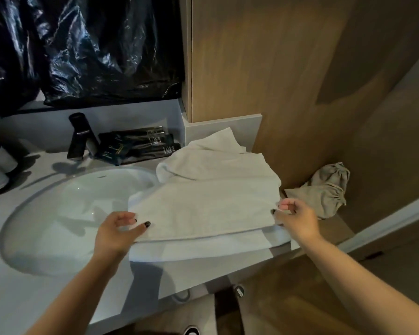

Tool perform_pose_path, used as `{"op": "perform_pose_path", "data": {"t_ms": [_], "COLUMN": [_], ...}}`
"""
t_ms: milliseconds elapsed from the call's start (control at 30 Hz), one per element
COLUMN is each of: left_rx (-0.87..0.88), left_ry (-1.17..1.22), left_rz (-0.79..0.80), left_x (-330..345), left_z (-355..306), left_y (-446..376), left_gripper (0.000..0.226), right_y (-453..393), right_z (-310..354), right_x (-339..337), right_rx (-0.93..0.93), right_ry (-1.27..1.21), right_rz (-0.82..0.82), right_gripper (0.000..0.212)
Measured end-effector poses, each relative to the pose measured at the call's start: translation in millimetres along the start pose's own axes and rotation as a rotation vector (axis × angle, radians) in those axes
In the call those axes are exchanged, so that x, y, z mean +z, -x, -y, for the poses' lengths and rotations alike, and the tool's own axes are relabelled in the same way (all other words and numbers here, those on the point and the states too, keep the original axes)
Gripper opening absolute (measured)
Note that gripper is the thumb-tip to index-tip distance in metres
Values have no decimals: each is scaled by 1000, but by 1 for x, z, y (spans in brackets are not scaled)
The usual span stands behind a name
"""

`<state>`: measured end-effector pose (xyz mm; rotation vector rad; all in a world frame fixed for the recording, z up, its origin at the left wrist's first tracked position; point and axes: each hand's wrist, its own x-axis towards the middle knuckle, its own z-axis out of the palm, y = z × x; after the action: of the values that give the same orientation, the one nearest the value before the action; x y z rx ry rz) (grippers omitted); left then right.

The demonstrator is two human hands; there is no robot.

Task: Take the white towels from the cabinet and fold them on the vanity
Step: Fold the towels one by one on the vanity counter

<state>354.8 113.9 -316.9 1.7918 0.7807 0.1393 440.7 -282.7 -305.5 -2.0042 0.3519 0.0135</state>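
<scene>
Two bare forearms are seen entering from the bottom edge; no sleeves, watch or bracelets are worn on the parts shown. The left hand (pixel 117 229) is seen from the back, with dark, near-black polish on the nails; glossy highlights are caught on the thumbnail and one fingernail. The right hand (pixel 294 217) is also bare, and dark polish is visible on one nail at its inner edge; the other nails are turned away or too blurred to be judged. No rings can be made out on either hand. Wrists are uncovered.
</scene>
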Motion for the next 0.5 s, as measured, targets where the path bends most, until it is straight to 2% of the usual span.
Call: {"op": "perform_pose_path", "data": {"t_ms": [100,167,233,367,433,500], "left_rx": [-28,-54,-70,-64,-61,-83], "left_ry": [-135,-190,-209,-154,-132,-110], "left_rz": [14,12,15,30,33,54], "left_x": [8,10,10,3,-1,-3], "left_z": [20,28,30,28,29,33], "left_y": [11,16,17,20,23,27], "left_gripper": [64,68,63,47,47,43], "right_y": [5,7,8,11,16,21], "right_z": [-23,-32,-37,-31,-30,-36], "right_x": [1,2,4,4,-2,-6], "right_rx": [76,148,194,193,177,206], "right_ry": [117,144,144,78,33,39], "right_rz": [-18,-18,-20,-88,-120,-107], "right_gripper": [36,38,35,8,19,16]}}
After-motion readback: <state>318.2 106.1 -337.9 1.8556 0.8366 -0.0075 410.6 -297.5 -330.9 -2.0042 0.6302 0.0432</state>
